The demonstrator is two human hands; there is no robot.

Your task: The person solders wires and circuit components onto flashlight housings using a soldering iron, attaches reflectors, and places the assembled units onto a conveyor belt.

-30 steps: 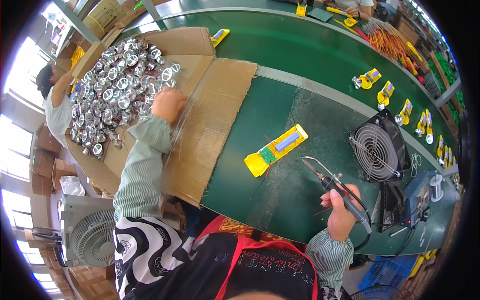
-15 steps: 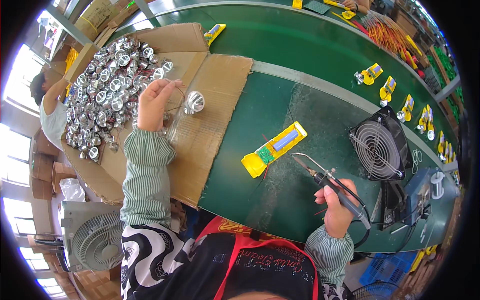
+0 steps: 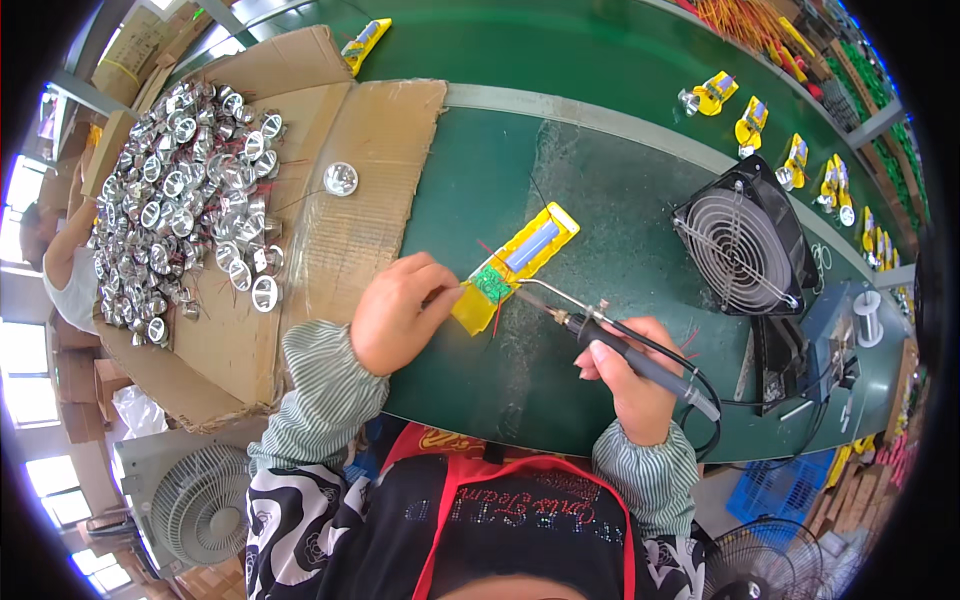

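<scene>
A yellow plastic housing (image 3: pixel 565 222) lies slantwise on the green bench, with a blue cylindrical battery (image 3: pixel 533 246) and a small green circuit board (image 3: pixel 489 284) in it. Thin red and black wires stick out from it. At the board's left edge is my left hand (image 3: pixel 398 312), thumb and fingertips pinched together; whatever is between them is too small to make out. My right hand (image 3: pixel 640 375) grips a soldering iron (image 3: pixel 640 362) with a thin metal tube alongside, its tip at the board's right edge. One silver reflector lamp (image 3: pixel 340 179) sits apart on the cardboard flap.
Many silver reflector lamps (image 3: pixel 180 200) fill an opened cardboard box (image 3: pixel 380 150) on the left. A black fan (image 3: pixel 745 240) and a solder spool (image 3: pixel 868 318) stand at the right. More yellow housings (image 3: pixel 752 122) line the far green surface.
My left hand has left the reflector lamp's wire on the cardboard and come down right to the circuit board. The soldering iron's tip has moved left to the board. The whole view has shifted.
</scene>
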